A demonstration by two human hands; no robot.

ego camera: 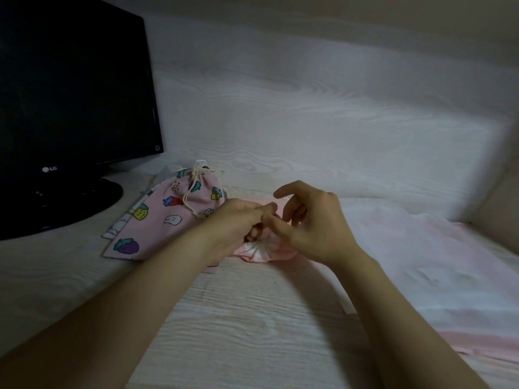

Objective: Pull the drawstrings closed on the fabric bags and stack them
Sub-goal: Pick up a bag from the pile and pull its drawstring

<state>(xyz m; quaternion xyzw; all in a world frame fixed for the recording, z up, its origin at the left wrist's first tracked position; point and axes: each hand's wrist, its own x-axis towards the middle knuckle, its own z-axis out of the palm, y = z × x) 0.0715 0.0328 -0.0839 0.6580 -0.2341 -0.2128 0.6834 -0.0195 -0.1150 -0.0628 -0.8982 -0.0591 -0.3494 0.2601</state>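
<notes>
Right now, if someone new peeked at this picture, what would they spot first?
In the middle, the left hand and right hand meet over a pale pink fabric bag whose mouth is bunched up; the left hand grips it. Just left of them lies a pink drawstring bag printed with fruits and bunnies, already pulled closed. A big black flat monitor fills the far left corner.

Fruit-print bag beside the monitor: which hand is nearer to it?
Left. The left hand overlaps the right edge of the fruit-print bag; the right hand is farther right, above the plain pink bag.
</notes>
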